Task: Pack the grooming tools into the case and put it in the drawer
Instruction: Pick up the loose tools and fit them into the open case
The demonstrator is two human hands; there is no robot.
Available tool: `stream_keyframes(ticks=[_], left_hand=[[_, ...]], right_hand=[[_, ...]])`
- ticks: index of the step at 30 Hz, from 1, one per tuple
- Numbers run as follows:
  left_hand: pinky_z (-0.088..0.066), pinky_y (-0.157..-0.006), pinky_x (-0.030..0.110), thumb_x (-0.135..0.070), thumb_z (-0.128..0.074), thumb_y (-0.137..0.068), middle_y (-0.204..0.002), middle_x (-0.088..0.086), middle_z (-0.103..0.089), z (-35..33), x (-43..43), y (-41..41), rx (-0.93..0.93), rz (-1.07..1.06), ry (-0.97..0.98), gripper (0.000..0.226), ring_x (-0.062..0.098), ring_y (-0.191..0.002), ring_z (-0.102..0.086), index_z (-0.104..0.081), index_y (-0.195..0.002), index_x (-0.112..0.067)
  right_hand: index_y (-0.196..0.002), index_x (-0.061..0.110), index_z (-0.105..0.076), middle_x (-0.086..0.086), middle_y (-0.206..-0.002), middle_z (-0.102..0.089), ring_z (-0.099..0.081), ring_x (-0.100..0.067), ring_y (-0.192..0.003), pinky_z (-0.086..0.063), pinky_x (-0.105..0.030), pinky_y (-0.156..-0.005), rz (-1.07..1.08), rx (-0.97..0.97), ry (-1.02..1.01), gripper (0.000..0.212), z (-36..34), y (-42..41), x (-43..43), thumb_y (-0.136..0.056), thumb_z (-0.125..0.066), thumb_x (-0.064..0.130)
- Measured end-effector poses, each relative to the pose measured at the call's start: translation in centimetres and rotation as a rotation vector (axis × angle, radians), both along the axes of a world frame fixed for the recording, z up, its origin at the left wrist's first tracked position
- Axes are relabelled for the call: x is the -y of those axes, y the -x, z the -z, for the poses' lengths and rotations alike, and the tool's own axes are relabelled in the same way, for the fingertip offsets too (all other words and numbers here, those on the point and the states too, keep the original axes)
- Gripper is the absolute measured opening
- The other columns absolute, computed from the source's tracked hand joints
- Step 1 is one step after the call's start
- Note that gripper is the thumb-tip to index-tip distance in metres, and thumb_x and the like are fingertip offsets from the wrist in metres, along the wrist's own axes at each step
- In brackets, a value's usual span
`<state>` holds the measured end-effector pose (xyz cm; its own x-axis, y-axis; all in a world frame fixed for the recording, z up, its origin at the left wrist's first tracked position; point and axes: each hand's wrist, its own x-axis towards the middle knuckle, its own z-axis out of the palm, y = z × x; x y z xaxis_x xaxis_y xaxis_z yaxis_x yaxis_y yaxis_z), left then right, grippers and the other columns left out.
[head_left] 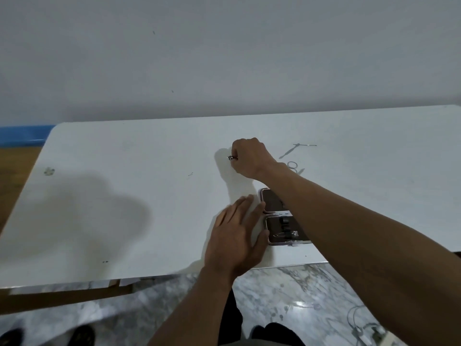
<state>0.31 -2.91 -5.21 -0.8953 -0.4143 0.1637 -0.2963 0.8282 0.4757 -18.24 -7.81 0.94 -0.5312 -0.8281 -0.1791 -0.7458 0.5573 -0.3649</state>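
**Q:** What takes up most of the view?

**A:** A white bench (pixel 124 196) runs across the middle of the frame. A bare pale wall (pixel 224 58) is above it and marble floor (pixel 287 290) below. Two bare arms reach in from the bottom and lower right.

**Q:** Where is the case, and what are the hands doing?

**A:** The case (pixel 274 203) lies open and flat near the bench's front edge, right of centre, showing two dark halves. The left hand (pixel 237 236) rests palm down just left of it with its fingers straight. Its thumb and forefinger touch the case's side, probably to keep it from sliding. The right hand (pixel 249 158) is further up the frame, well apart from the left. Its fingers are curled tightly round a small metal tool (pixel 231 158), and only the tip shows at the left of the fist. It looks like a pickup, with the tool headed for the case.

**Q:** Is anything else left to pack?

**A:** Yes, it seems so. A thin pick (pixel 296 149) and small scissors (pixel 292 165) lie loose on the bench, just right of the right hand.

**Q:** What is in the way?

**A:** The right forearm (pixel 336 216) crosses over the case and hides its right side, so I cannot tell how many slots are filled. No drawer is visible. Cables (pixel 359 325) lie on the floor at lower right, away from the work.
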Motion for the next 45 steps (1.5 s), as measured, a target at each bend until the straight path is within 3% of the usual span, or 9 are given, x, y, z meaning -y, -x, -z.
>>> stream_keyframes(ticks=[5, 10, 13, 17, 23, 30, 33, 35, 45], left_hand=[[-0.029, -0.114, 0.038, -0.046, -0.045, -0.093, -0.151, 0.003, -0.042, -0.1, -0.1, 0.2, 0.027, -0.008, 0.080, 0.056, 0.020, -0.140, -0.035, -0.044, -0.144, -0.023], [-0.034, -0.109, 0.037, -0.044, -0.047, -0.089, -0.148, 0.000, -0.044, 0.0, -0.1, 0.2, 0.019, -0.022, 0.118, 0.056, 0.018, -0.138, -0.038, -0.047, -0.141, -0.024], [-0.033, -0.110, 0.038, -0.045, -0.045, -0.090, -0.149, 0.000, -0.043, 0.1, -0.2, 0.1, 0.035, -0.037, 0.116, 0.056, 0.018, -0.139, -0.037, -0.045, -0.142, -0.025], [-0.029, -0.112, 0.038, -0.047, -0.042, -0.091, -0.153, -0.002, -0.039, 0.3, -0.2, 0.0, 0.067, -0.035, 0.126, 0.057, 0.016, -0.142, -0.031, -0.040, -0.145, -0.028], [-0.024, -0.113, 0.037, -0.050, -0.040, -0.092, -0.155, -0.005, -0.035, 0.3, -0.2, 0.1, 0.093, -0.045, 0.127, 0.058, 0.013, -0.144, -0.026, -0.034, -0.147, -0.034], [-0.024, -0.113, 0.037, -0.049, -0.042, -0.094, -0.155, -0.006, -0.034, 0.5, -0.1, 0.1, 0.090, -0.048, 0.131, 0.056, 0.013, -0.144, -0.025, -0.033, -0.148, -0.034], [-0.024, -0.114, 0.037, -0.049, -0.042, -0.094, -0.155, -0.006, -0.033, 0.5, -0.1, 0.1, 0.096, -0.049, 0.129, 0.056, 0.013, -0.144, -0.025, -0.032, -0.148, -0.034], [-0.024, -0.114, 0.037, -0.049, -0.042, -0.094, -0.155, -0.006, -0.033, 0.5, -0.1, 0.1, 0.096, -0.049, 0.133, 0.056, 0.013, -0.144, -0.025, -0.032, -0.148, -0.034], [-0.023, -0.113, 0.035, -0.047, -0.044, -0.095, -0.155, -0.006, -0.034, 0.5, -0.1, 0.1, 0.077, -0.053, 0.137, 0.055, 0.012, -0.144, -0.025, -0.034, -0.147, -0.035]], right_hand=[[-0.117, 0.016, -0.055, -0.008, -0.086, -0.070, -0.063, -0.029, -0.080, -0.050, -0.032, -0.073, 0.086, 0.185, 0.197, 0.029, -1.6, -0.3, -2.7, -0.088, -0.053, 0.016], [-0.092, 0.015, -0.062, 0.001, -0.077, -0.070, -0.062, -0.016, -0.071, -0.044, -0.021, -0.058, 0.160, 0.279, 0.249, 0.012, -2.4, -0.5, -7.4, -0.083, -0.066, 0.022], [-0.092, 0.015, -0.062, 0.002, -0.078, -0.065, -0.059, -0.015, -0.070, -0.042, -0.017, -0.058, 0.195, 0.260, 0.286, 0.014, -2.5, -0.9, -10.7, -0.079, -0.067, 0.019], [-0.087, 0.018, -0.062, -0.004, -0.076, -0.070, -0.068, -0.020, -0.068, -0.055, -0.029, -0.069, 0.217, 0.328, 0.315, 0.011, -2.4, -1.4, -14.6, -0.079, -0.068, 0.021], [-0.076, 0.018, -0.064, 0.002, -0.080, -0.068, -0.060, -0.010, -0.072, -0.040, -0.012, -0.059, 0.210, 0.229, 0.250, 0.020, -2.3, -1.6, -18.3, -0.073, -0.080, 0.030], [-0.078, 0.016, -0.066, 0.007, -0.078, -0.064, -0.057, -0.008, -0.072, -0.038, -0.011, -0.059, 0.181, 0.163, 0.200, 0.018, -1.7, -1.8, -20.7, -0.075, -0.079, 0.028], [-0.100, 0.016, -0.072, 0.000, -0.088, -0.070, -0.065, -0.015, -0.083, -0.052, -0.021, -0.078, 0.139, 0.186, 0.182, 0.023, -1.6, -2.0, -21.3, -0.078, -0.077, 0.021], [-0.109, 0.013, -0.072, -0.005, -0.098, -0.073, -0.066, -0.020, -0.090, -0.051, -0.027, -0.086, 0.100, 0.151, 0.136, 0.028, -1.4, -2.0, -21.5, -0.082, -0.074, 0.019], [-0.093, 0.013, -0.075, -0.008, -0.091, -0.071, -0.062, -0.028, -0.085, -0.046, -0.031, -0.073, -0.031, -0.047, 0.072, 0.017, -1.0, -2.1, -20.8, -0.085, -0.060, 0.016]])
